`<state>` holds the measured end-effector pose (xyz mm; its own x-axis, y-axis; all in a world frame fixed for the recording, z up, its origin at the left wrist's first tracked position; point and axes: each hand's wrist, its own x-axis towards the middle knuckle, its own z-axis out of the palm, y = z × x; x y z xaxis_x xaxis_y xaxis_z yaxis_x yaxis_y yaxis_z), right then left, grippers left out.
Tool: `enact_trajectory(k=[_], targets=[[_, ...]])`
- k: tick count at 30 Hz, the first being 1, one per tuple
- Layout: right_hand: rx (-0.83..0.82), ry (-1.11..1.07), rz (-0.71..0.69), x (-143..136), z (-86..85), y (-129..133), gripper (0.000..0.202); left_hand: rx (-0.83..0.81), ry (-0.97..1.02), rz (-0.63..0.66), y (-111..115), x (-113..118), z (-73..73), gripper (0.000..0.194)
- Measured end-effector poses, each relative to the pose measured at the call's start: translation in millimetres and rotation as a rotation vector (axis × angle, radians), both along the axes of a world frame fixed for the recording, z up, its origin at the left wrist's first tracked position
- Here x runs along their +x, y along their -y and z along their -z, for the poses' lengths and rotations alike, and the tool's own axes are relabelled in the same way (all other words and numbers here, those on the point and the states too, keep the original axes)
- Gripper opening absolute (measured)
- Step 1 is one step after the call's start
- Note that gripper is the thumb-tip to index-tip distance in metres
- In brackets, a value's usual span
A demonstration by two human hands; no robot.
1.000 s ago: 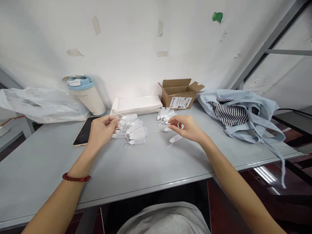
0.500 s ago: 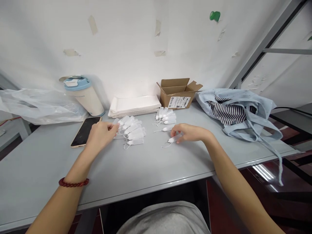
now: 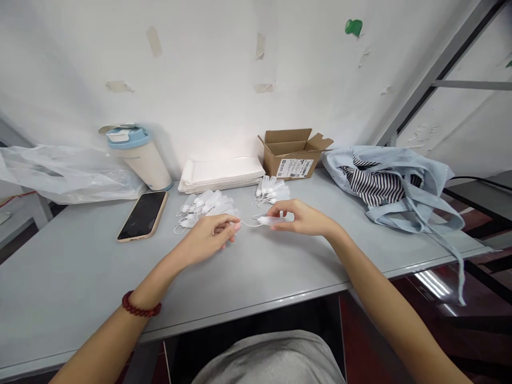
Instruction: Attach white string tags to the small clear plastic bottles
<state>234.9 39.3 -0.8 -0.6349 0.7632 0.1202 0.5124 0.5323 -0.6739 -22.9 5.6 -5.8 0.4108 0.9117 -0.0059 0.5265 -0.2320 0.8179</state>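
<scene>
My right hand (image 3: 304,217) pinches a small translucent plastic bottle (image 3: 265,220) with a white top between thumb and fingers, just over the table. A thin white cord (image 3: 251,225) runs from the bottle's top towards my left hand (image 3: 214,233). The left fingertips are closed on the cord's end. Behind and partly under the left hand lies a pile of similar bottles (image 3: 210,200), several with cord loops. A smaller group of bottles (image 3: 272,188) lies beyond the right hand, in front of the cardboard box. Another cord shows close behind the held bottle.
A phone (image 3: 144,215) lies left of the pile. Along the wall stand a plastic bag (image 3: 68,173), a tumbler (image 3: 140,160), a stack of white sheets (image 3: 222,173) and an opened cardboard box (image 3: 294,154). A light-blue cloth bag (image 3: 384,178) lies at the right.
My left hand has moved right from the pile and now grips the cord's end. My right hand has shifted slightly left with the bottle, and the cord now stretches between both hands.
</scene>
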Motion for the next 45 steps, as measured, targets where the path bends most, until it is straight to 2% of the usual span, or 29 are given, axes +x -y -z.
enact_trajectory(k=[4, 11, 20, 30, 45], targets=[[0.015, -0.036, 0.010, -3.0, -0.3, 1.4, 0.020, -0.011, 0.028, 0.060, 2.0, 6.1, 3.0, 0.033], [0.056, -0.083, -0.001, -7.4, 0.1, 4.4, 0.019, 0.011, 0.040, 0.059, 5.4, 10.4, 4.2, 0.028], [0.040, -0.073, 0.031, -6.9, -0.2, 3.8, 0.016, -0.017, 0.038, 0.000, 7.2, 8.0, -3.7, 0.029], [0.057, -0.095, 0.005, -9.2, 1.4, 5.0, 0.017, 0.015, 0.014, 0.061, 4.6, 7.4, 5.9, 0.030], [0.048, -0.098, -0.057, -12.2, 6.5, 6.1, 0.020, 0.081, -0.025, 0.103, 4.3, 12.9, 10.1, 0.029]])
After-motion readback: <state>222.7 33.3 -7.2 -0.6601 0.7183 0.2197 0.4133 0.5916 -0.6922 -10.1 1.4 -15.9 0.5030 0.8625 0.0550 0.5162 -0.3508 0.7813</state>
